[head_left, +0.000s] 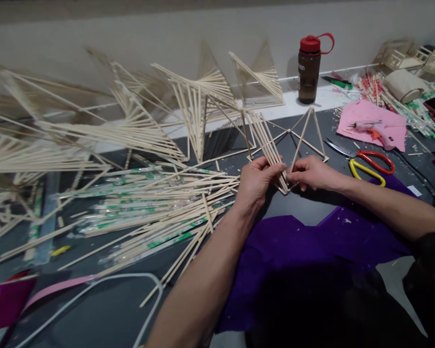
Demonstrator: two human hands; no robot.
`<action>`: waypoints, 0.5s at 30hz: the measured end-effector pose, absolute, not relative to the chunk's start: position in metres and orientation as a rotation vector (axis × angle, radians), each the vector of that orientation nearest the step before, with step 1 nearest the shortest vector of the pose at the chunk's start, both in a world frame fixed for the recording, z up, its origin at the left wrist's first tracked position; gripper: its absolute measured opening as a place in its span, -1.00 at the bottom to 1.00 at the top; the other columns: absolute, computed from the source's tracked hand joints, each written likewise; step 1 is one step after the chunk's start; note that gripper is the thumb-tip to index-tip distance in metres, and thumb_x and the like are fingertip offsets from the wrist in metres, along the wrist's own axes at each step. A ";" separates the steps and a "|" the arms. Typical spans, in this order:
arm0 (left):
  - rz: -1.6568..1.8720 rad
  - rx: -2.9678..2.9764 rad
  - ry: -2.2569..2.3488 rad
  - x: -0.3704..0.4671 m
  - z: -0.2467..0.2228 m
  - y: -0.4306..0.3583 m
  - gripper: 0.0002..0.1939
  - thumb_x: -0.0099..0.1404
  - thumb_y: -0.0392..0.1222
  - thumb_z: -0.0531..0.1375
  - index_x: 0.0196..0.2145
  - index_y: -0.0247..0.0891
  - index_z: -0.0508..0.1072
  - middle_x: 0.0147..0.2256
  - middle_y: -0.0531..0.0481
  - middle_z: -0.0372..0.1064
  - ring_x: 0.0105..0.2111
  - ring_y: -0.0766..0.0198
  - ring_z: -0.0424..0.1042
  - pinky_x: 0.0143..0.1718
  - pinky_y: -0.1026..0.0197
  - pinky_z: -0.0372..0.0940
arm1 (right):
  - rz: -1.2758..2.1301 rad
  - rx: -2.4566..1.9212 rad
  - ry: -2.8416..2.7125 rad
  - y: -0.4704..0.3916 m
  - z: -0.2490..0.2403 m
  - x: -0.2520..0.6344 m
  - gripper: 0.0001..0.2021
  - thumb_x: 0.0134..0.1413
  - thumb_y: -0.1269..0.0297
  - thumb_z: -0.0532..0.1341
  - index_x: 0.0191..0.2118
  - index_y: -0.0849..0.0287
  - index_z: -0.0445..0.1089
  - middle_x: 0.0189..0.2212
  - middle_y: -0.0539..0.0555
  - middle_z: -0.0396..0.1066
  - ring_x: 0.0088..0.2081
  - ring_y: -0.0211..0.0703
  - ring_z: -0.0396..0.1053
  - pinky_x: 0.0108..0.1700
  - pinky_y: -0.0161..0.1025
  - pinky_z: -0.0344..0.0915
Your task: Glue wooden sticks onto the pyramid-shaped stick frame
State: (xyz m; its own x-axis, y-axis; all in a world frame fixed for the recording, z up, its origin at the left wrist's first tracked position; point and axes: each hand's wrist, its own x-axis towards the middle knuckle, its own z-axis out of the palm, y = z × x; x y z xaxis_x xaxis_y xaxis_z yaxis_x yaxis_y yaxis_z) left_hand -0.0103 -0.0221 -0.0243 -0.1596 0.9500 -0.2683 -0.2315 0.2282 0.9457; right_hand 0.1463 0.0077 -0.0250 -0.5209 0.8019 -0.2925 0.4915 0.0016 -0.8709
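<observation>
A frame of thin wooden sticks (304, 131), chopstick-like, stands on the dark table with its peak up. On its left side, a slanting row of sticks (267, 137) fans out towards the top. My left hand (257, 178) closes its thumb and fingers around the lower part of this row. Close beside it, my right hand (313, 173) pinches the frame near its low front corner; the fingers partly hide the exact spot. Below both hands lies a purple cloth (293, 246).
Bundles of wrapped chopsticks (130, 205) and loose sticks cover the left. Finished-looking stick structures (145, 130) line the wall. A bottle (309, 72) stands behind; scissors (371, 164) and a glue gun (375, 130) on pink felt (358, 113) lie right. A white cable (123, 276) curves in front.
</observation>
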 end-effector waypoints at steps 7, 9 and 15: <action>1.226 0.769 1.298 -0.011 -0.026 -0.021 -0.66 -0.28 -0.28 0.44 -0.44 -0.31 0.54 -0.54 0.10 0.43 -0.58 0.36 0.35 -0.53 0.27 0.33 | 1.473 -1.254 -1.958 0.008 -0.034 0.144 -0.89 0.10 0.38 0.22 -0.43 0.25 0.40 -0.59 -0.01 0.42 -0.64 -0.40 0.29 -0.60 -0.43 0.15; 1.220 0.771 1.295 -0.010 -0.026 -0.021 -0.67 -0.28 -0.28 0.44 -0.44 -0.31 0.53 -0.54 0.10 0.42 -0.58 0.35 0.35 -0.53 0.26 0.34 | 1.519 -1.249 -1.938 0.008 -0.034 0.145 -0.91 0.11 0.39 0.22 -0.41 0.24 0.40 -0.57 -0.01 0.43 -0.64 -0.39 0.29 -0.63 -0.42 0.13; 1.201 0.780 1.292 -0.010 -0.027 -0.020 -0.70 -0.25 -0.31 0.41 -0.45 -0.31 0.54 -0.56 0.08 0.43 -0.60 0.34 0.36 -0.55 0.25 0.34 | 1.694 -1.147 -1.920 0.008 -0.035 0.148 -0.87 0.20 0.41 0.15 -0.38 0.21 0.35 -0.64 -0.07 0.35 -0.67 -0.41 0.26 -0.69 -0.46 0.10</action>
State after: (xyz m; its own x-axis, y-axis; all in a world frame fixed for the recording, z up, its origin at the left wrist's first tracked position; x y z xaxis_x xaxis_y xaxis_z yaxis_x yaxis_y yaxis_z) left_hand -0.0099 -0.0198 -0.0266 -0.1298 0.9491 -0.2871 -0.2176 0.2553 0.9421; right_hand 0.1483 0.0083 -0.0347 -0.6192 0.7429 -0.2542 0.3450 -0.0334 -0.9380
